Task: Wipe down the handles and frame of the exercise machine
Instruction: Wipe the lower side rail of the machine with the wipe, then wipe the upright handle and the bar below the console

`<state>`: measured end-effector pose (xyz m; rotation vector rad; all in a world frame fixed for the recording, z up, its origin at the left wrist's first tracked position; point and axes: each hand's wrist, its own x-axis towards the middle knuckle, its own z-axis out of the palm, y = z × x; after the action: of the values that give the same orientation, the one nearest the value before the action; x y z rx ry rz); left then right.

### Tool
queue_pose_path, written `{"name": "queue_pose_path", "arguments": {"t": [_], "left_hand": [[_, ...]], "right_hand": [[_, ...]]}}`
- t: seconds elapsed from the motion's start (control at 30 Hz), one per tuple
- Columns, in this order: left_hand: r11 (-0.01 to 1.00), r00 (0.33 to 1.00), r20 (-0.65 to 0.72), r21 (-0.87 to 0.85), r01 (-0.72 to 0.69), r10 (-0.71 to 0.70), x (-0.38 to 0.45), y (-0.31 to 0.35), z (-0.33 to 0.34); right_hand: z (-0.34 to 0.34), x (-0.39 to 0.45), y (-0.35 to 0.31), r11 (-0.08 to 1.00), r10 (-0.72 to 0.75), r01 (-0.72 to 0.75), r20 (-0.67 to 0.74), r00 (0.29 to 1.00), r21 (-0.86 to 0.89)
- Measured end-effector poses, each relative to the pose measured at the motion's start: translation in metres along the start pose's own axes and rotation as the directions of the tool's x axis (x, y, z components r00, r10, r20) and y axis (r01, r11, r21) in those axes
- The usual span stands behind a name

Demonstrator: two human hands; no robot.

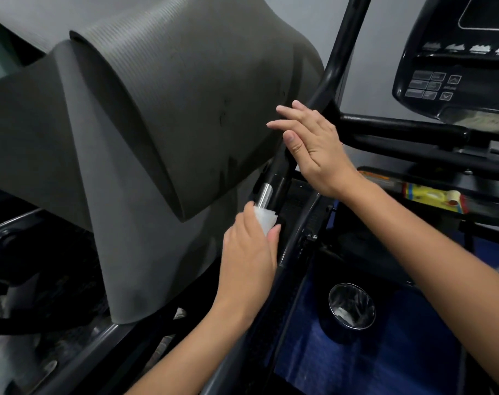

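We see our left hand [249,246] low in the middle of the view, fingers curled round a folded white wipe [264,219] and pressing it against the handle [274,189] of the machine, just below its shiny chrome band [264,195]. The handle is a black bar that runs up and to the right, bending into the upright black frame [348,32].

Our right hand [311,146] is higher up, fingers straight and spread, holding nothing. Its fingertips lie at the edge of a grey ribbed mat [162,109] that is draped over the bar and hangs in thick folds to the left. Whether the palm touches the bar beneath it we cannot tell.

At the upper right is the black console [453,69] with its buttons, and a cross bar [399,126] runs below it. A yellow packet [433,196] lies on a black ledge at the right. Lower down, a black bin [351,307] with a chrome rim and a clear liner stands on a blue floor [385,363].
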<state>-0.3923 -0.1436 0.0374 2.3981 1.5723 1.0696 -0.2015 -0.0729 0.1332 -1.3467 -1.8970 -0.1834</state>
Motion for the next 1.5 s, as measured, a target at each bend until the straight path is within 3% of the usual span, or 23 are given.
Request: {"name": "queue_pose_path", "arguments": {"t": [0.07,0.13,0.23,0.3,0.37,0.43,0.53,0.6,0.77,0.87,0.97,1.03,1.13,1.27,1.37,1.43,1.5], "left_hand": [[0.999,0.999,-0.036,0.01,-0.035,0.035,0.02,0.013,0.0],[0.994,1.0,-0.002,-0.109,-0.02,0.02,0.048,0.025,-0.006],[0.921,0.977,0.201,-0.364,0.136,-0.065,0.087,0.03,-0.017],[0.773,0.909,0.402,-0.539,0.334,-0.112,0.104,0.028,-0.023],[0.657,0.857,0.503,-0.608,0.445,-0.115,0.104,0.023,-0.026],[0.585,0.817,0.567,-0.628,0.513,-0.107,0.091,0.016,-0.027],[0.42,0.647,0.757,-0.56,0.714,-0.089,0.075,0.002,-0.028],[0.399,0.587,0.807,-0.519,0.756,-0.061,0.077,0.001,-0.029],[0.527,0.775,0.611,-0.611,0.591,-0.161,0.117,0.034,-0.026],[0.755,0.906,0.374,-0.532,0.385,-0.198,0.12,0.047,-0.022],[0.915,0.991,0.12,-0.39,0.099,-0.056,0.09,0.044,-0.016],[0.96,0.998,0.046,-0.279,-0.024,0.038,0.071,0.038,-0.013],[0.985,0.996,-0.004,-0.145,-0.091,0.091,0.072,0.039,-0.014],[0.989,0.986,0.167,-0.143,0.035,-0.011,0.129,0.06,-0.022],[0.946,0.963,0.27,-0.304,0.114,-0.03,0.166,0.064,-0.023],[0.917,0.956,0.288,-0.367,0.157,-0.048,0.163,0.065,-0.02],[0.945,0.976,0.2,-0.293,0.146,-0.089,0.143,0.062,-0.015]], "right_hand": [[-0.003,0.001,0.003,0.999,-0.008,0.007,0.015,1.0,0.038],[-0.007,0.004,0.009,0.996,-0.008,0.006,0.019,1.0,0.092],[-0.008,0.004,0.015,0.991,0.03,-0.032,0.016,0.999,0.13],[-0.006,0.003,0.015,0.989,0.052,-0.052,0.0,0.999,0.138],[-0.005,0.001,0.015,0.984,0.091,-0.089,-0.002,0.996,0.156],[-0.006,0.001,0.016,0.98,0.111,-0.11,0.007,0.994,0.168],[-0.009,0.003,0.018,0.969,0.127,-0.127,0.013,0.992,0.211],[-0.01,0.005,0.017,0.962,0.14,-0.142,0.024,0.99,0.232],[-0.018,0.008,0.022,0.967,0.117,-0.124,0.046,0.992,0.221],[-0.022,0.012,0.028,0.967,0.115,-0.13,0.081,0.99,0.22],[-0.023,0.013,0.033,0.962,0.151,-0.169,0.097,0.984,0.214],[-0.024,0.013,0.035,0.952,0.185,-0.207,0.115,0.976,0.224],[-0.023,0.015,0.039,0.952,0.182,-0.201,0.1,0.978,0.23],[-0.024,0.024,0.045,0.966,0.15,-0.16,0.064,0.987,0.203],[-0.03,0.032,0.048,0.967,0.151,-0.168,0.102,0.983,0.19],[-0.033,0.034,0.049,0.97,0.153,-0.174,0.128,0.98,0.17],[-0.032,0.032,0.05,0.967,0.166,-0.188,0.131,0.977,0.175]]}}
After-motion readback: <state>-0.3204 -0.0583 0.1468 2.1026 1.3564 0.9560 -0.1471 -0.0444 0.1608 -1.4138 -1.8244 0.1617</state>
